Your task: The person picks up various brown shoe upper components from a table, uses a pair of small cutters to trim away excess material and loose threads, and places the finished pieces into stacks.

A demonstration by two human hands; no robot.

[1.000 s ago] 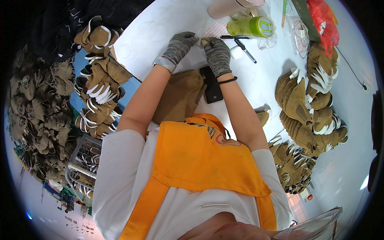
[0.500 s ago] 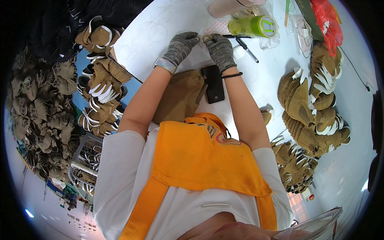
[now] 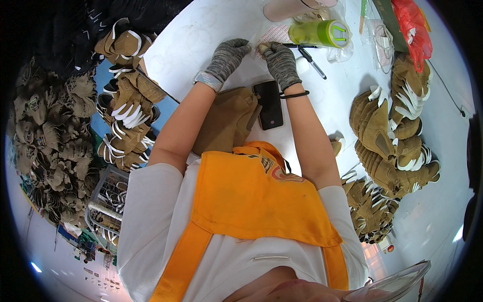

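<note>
In the head view my left hand [image 3: 229, 59], in a grey knit glove, is over the white table with its fingertips pinched together. Whatever it pinches is too small to make out. Across a narrow gap, my right hand [image 3: 280, 63], gloved alike, has its thumb and fingers bent closed at the near edge of a sheet with red print [image 3: 274, 33]. Its grip is hidden too. Between my forearms lies a brown suede shoe upper [image 3: 229, 118], partly under the apron. Beside it rests a black phone [image 3: 268, 105], next to my right wrist.
Beyond my right hand are black pens [image 3: 313, 63], a green bottle [image 3: 314, 33] and a pink cup [image 3: 289, 9]. Stacked brown shoe uppers [image 3: 375, 126] stand at the right, with more [image 3: 133, 103] at the left. A red plastic bag [image 3: 413, 32] hangs at the far right.
My right hand has shifted slightly to the right, widening the gap between the hands. The left hand has barely moved. The bottle and cup appear a few pixels further right.
</note>
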